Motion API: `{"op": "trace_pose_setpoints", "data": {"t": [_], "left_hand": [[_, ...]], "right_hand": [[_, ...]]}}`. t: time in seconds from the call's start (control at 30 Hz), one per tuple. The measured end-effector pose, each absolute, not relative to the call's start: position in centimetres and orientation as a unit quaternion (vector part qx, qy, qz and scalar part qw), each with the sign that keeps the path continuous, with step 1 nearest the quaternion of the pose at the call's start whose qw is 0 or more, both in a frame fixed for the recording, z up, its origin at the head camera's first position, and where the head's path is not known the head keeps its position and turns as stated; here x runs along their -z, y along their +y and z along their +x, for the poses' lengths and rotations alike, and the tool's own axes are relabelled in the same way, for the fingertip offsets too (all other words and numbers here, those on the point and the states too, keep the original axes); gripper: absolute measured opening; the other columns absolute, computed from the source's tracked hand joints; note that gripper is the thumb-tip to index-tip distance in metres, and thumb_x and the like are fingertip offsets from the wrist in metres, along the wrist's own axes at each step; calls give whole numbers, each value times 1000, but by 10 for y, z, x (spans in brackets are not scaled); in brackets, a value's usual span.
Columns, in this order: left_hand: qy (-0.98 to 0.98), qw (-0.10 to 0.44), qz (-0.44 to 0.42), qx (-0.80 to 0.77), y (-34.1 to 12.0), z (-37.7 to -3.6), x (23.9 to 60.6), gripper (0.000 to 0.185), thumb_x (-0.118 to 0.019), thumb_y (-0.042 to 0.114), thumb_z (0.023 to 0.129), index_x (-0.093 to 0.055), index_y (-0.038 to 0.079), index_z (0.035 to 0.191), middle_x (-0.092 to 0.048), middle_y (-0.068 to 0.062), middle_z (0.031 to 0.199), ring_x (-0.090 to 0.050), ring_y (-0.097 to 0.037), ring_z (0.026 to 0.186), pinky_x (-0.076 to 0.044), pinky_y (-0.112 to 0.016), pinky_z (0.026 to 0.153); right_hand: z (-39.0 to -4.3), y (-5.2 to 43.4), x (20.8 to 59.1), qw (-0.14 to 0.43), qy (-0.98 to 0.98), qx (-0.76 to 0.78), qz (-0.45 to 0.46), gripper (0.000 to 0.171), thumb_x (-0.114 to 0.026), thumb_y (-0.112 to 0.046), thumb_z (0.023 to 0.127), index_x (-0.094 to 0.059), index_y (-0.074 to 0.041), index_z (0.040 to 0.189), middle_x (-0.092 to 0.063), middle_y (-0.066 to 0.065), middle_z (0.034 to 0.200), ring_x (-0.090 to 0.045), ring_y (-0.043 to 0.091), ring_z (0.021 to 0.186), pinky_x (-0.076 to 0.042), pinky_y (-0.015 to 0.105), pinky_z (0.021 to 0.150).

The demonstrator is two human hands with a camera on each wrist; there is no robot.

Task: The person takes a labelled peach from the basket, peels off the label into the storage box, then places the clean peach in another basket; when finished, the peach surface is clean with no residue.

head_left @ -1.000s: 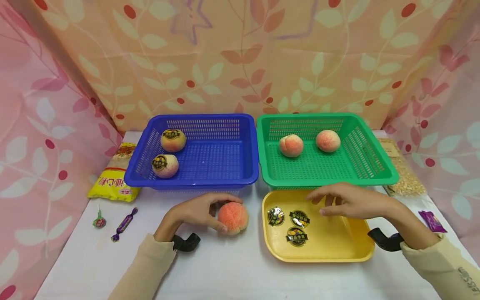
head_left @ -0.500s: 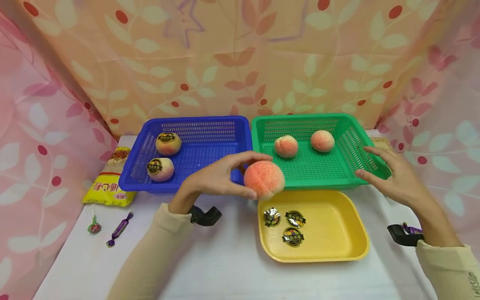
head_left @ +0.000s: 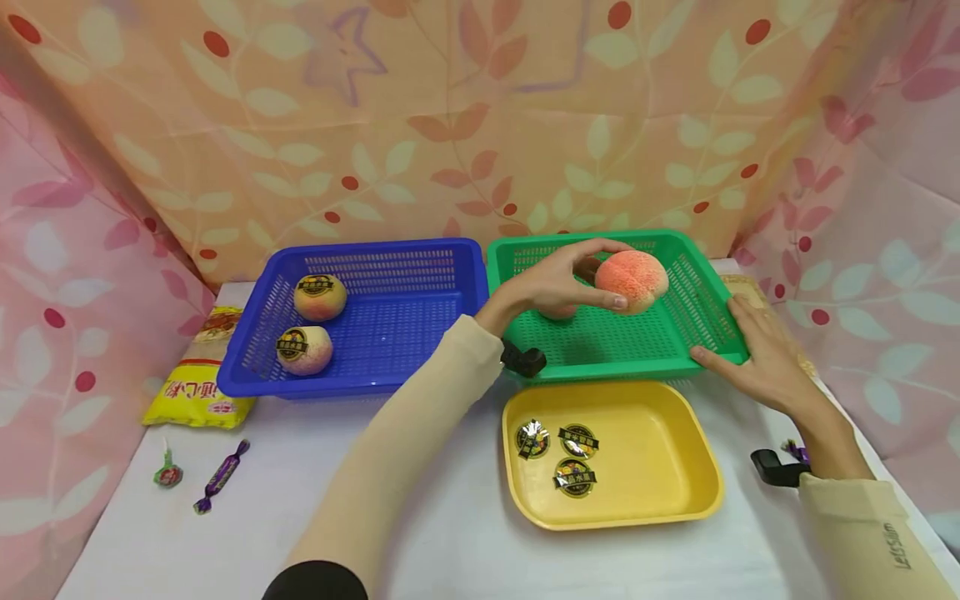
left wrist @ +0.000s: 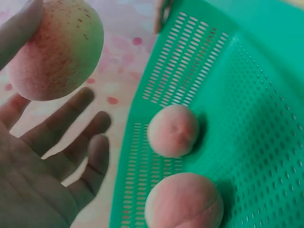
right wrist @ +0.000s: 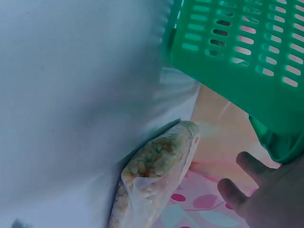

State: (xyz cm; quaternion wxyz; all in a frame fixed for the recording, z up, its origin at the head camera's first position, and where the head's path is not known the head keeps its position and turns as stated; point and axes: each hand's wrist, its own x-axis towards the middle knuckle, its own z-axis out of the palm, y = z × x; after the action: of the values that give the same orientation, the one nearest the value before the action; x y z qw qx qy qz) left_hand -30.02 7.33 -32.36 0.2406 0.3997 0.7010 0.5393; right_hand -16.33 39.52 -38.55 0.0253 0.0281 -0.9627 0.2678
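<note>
A makeshift staged booth: leaf-print cloth [head_left: 465, 125] curtains off a white table [head_left: 450, 517].

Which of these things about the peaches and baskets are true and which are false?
1. The left hand holds a peach over the green basket. True.
2. The blue basket holds three peaches. False: it holds two, each with a dark sticker.
3. The yellow tray has three stickers lying in it. True.
4. The right hand holds a candy. False: its fingers rest flat at the green basket's right rim and hold nothing.
5. Two peaches lie in the green basket below the held one. True, as the left wrist view shows.
</note>
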Motion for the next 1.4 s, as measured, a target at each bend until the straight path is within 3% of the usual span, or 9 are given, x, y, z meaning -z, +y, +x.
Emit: {"op": "trace_pose_setpoints", "data": {"t": [0.17,0.27,0.37,0.53,0.63,0.77,1.0,1.27,1.4], "left_hand": [[689,299,384,-537,103,-311,333,73,-81,15,87,-45,22,150,-66,-8,126,-67,-23,100,-56,-28,84],[702,324,356,-526,117,-316,342,74,-83,18,86,-46,27,149,-70,-9,112,-62,-32,90,-49,-28,70],[715,341,329,-514,128,-321,351,74,-84,20,85,-47,31,148,-71,-8,108,-60,-40,90,-42,-31,65],[732,356,311,-491,141,-327,364,76,-84,17,85,-46,31,150,-67,-9,124,-65,-43,101,-50,-37,72],[738,367,324,-464,147,-329,368,77,-82,15,86,-44,28,152,-54,-9,146,-68,-43,106,-56,-38,78],[734,401,326,-441,153,-329,369,77,-79,10,88,-41,25,153,-31,-6,163,-70,-39,91,-57,-42,80],[737,458,282,-409,150,-319,365,73,-73,13,94,-37,30,155,-27,5,168,-57,-24,54,-48,-32,59],[753,451,291,-382,161,-319,367,75,-70,16,96,-31,34,158,-30,0,166,-49,-20,52,-46,-28,55],[767,438,298,-361,168,-321,371,77,-66,17,99,-25,38,160,-19,1,170,-51,-18,52,-46,-27,57]], "right_hand": [[-164,394,384,8,-957,-289,22,102,-65,-45,95,-2,-5,164,1,24,170,1,53,155,-2,78,117],[-163,393,384,1,-954,-299,18,102,-65,-44,96,0,-6,164,3,23,171,1,52,155,-5,79,115],[-163,393,385,2,-953,-301,17,102,-65,-44,95,0,-6,164,2,23,171,1,52,155,-6,80,115],[-162,392,385,2,-952,-306,15,102,-66,-44,95,0,-8,164,3,21,171,2,51,156,-6,79,116],[-161,392,384,1,-952,-306,13,102,-66,-45,95,0,-8,164,4,20,171,1,51,156,-7,80,115],[-161,393,384,-1,-954,-300,9,102,-65,-46,95,0,-8,164,4,19,172,1,51,156,-9,80,115],[-163,389,385,-7,-956,-294,2,103,-65,-49,95,0,-11,165,3,18,172,-2,51,155,-12,81,113],[-160,388,382,-7,-958,-288,-8,102,-65,-51,95,-1,-11,165,3,16,173,-4,51,155,-14,81,113],[-160,389,383,-9,-958,-287,-10,102,-65,-51,95,-2,-12,165,4,14,173,-3,49,156,-14,79,114]]}}
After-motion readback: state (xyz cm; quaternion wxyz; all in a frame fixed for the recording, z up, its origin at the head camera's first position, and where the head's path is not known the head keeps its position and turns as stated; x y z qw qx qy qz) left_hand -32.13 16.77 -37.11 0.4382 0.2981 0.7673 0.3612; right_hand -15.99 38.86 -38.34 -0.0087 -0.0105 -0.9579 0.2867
